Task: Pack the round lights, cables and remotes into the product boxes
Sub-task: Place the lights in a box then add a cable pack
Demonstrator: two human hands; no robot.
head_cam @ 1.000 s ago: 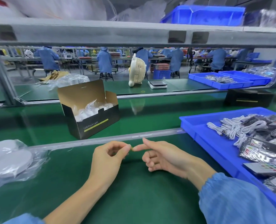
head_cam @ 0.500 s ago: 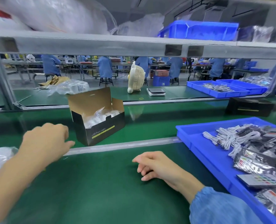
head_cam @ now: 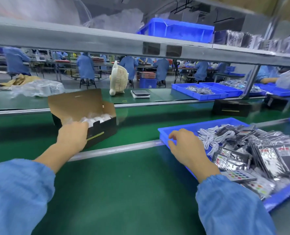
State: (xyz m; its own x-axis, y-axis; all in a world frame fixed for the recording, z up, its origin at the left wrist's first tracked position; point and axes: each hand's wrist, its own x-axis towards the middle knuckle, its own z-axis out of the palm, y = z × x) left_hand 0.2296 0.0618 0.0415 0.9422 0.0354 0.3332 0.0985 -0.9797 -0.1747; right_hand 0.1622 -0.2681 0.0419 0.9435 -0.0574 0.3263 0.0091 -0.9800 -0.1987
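An open black product box (head_cam: 105,128) with a brown inside flap sits on the green belt, holding bagged round white lights (head_cam: 98,118). My left hand (head_cam: 73,136) grips the box at its near left front edge. My right hand (head_cam: 186,146) hovers with relaxed, spread fingers over the near left corner of a blue tray (head_cam: 178,128). The tray holds coiled white cables (head_cam: 214,138) and remotes in shiny bags (head_cam: 259,155). One bare remote with coloured buttons (head_cam: 239,176) lies at the tray's near side.
A metal rail (head_cam: 117,150) divides the belt in front of the box. Closed black boxes (head_cam: 231,108) stand on the belt at right. A cream fan (head_cam: 118,80), a small scale (head_cam: 140,94) and more blue trays (head_cam: 200,90) line the far shelf.
My left hand moved forward from the left and took hold of the box. My right hand left the belt and went right over the blue tray. The view tilted.
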